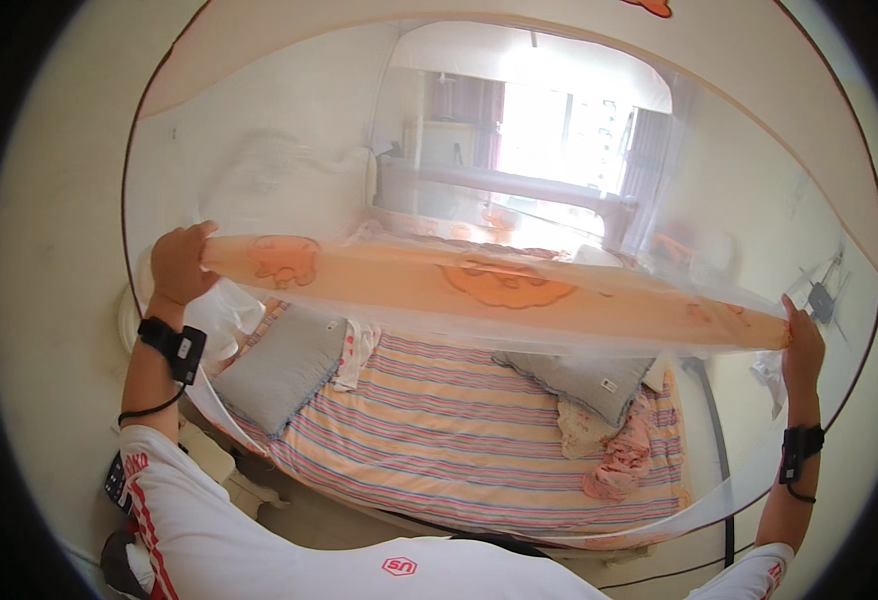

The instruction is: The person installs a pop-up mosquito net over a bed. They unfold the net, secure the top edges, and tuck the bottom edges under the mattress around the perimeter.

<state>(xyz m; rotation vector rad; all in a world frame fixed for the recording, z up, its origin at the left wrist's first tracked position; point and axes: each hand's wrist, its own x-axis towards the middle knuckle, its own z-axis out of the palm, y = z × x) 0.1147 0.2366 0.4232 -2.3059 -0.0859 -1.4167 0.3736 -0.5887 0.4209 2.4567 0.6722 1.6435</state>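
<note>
Both my arms are raised and spread wide, holding up a mosquito net. A peach fabric band point(399, 275) of the net, printed with orange cartoon shapes, stretches between my hands across the bed. My left hand point(181, 262) grips the band's left end, fingers closed round it. At the right, my right hand point(804, 345) is closed on the other end. Sheer white netting hangs along the band, and the net's dark-edged arched frame point(127, 190) curves around and above. Behind and below the band lies the bed with a striped sheet point(429, 420).
A grey pillow point(284, 365) lies at the bed's left, another grey cushion point(584, 385) at the right. Pink cloth point(621, 460) is bunched near the right edge. A pale headboard point(279, 185) and a bright window point(549, 130) show through the net. A nightstand point(209, 455) stands at lower left.
</note>
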